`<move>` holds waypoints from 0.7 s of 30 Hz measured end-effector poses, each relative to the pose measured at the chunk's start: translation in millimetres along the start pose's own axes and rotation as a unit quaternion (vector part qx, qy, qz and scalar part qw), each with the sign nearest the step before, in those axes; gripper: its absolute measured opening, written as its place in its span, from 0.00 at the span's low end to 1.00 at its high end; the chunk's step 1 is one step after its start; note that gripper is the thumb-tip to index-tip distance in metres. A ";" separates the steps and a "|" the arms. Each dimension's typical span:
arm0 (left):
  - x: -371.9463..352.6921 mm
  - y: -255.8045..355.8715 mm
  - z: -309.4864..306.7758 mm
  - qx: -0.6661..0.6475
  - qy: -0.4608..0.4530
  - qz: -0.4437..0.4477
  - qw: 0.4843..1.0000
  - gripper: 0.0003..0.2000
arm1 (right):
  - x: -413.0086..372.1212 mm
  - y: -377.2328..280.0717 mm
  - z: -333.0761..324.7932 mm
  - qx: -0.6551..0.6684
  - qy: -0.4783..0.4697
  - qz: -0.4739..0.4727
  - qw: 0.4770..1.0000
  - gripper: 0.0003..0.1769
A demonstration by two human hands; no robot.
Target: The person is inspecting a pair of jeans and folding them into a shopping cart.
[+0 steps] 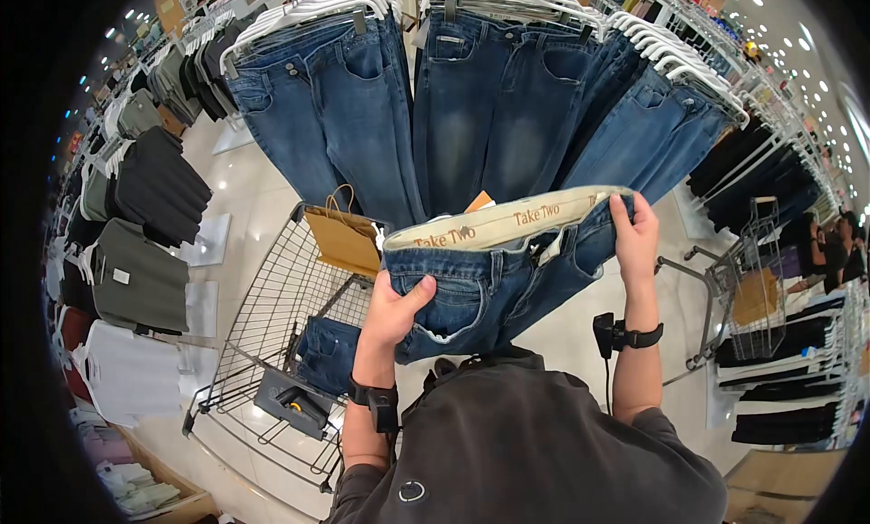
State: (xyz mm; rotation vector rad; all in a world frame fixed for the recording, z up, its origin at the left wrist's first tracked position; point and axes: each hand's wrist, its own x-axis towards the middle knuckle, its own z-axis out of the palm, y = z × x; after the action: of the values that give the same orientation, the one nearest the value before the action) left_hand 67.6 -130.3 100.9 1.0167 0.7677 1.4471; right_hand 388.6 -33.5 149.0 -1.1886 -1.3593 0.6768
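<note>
A pair of dark blue jeans [453,299] is stretched out in front of me by its waistband. The cream inner band faces up and carries the printed words "Take Two". My left hand [395,312] grips the left end of the waist, thumb over the front by the pocket. At the other end, my right hand [634,234] pinches the waistband, raised higher than the left, so the waist tilts. The fly looks unfastened at the middle, with a small pale tag beside it. The legs hang down, partly hidden by my dark shirt.
Several jeans [335,116] hang on white hangers ahead. A wire shopping cart [263,298] at my left holds a brown paper bag [343,239], folded jeans [328,354] and a dark grey box [292,404]. Another cart [757,279] stands at right. Clothes racks line both sides.
</note>
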 end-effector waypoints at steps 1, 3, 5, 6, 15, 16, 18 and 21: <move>-0.4 1.4 -0.2 0.010 -0.005 -0.006 1.000 0.20 | -5.2 4.2 -1.6 0.000 -0.002 0.011 1.000 0.11; -3.4 -0.9 -4.5 0.030 -0.011 -0.030 0.999 0.18 | -14.4 11.9 -10.3 -0.015 -0.020 0.038 0.999 0.11; -4.1 -0.9 -9.2 0.064 -0.038 -0.050 0.996 0.17 | -18.8 12.1 -24.8 -0.088 -0.101 0.062 0.989 0.10; -5.2 2.0 -11.0 0.089 -0.062 -0.058 0.992 0.16 | -21.0 12.0 -31.5 -0.124 -0.141 0.075 0.979 0.09; 11.6 -12.2 0.0 0.259 -0.249 -0.049 0.932 0.07 | -50.9 -35.2 44.9 -0.018 -0.391 -0.099 0.915 0.27; 10.8 -15.2 -0.3 0.218 -0.211 -0.063 0.951 0.06 | -51.8 -35.7 49.6 -0.047 -0.403 -0.072 0.911 0.24; 9.7 -16.7 -0.4 0.136 -0.129 -0.088 0.978 0.06 | -50.3 -37.7 56.8 -0.103 -0.427 -0.021 0.898 0.17; 12.8 -23.6 2.0 0.194 0.000 -0.057 0.979 0.11 | -63.7 -35.0 69.6 -0.031 -0.361 0.037 0.931 0.13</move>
State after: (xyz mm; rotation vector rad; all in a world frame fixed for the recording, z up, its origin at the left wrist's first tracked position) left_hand 79.7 -114.6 82.5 1.2426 1.1180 1.2222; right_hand 302.9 -86.2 144.6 -1.0813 -1.9562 1.2094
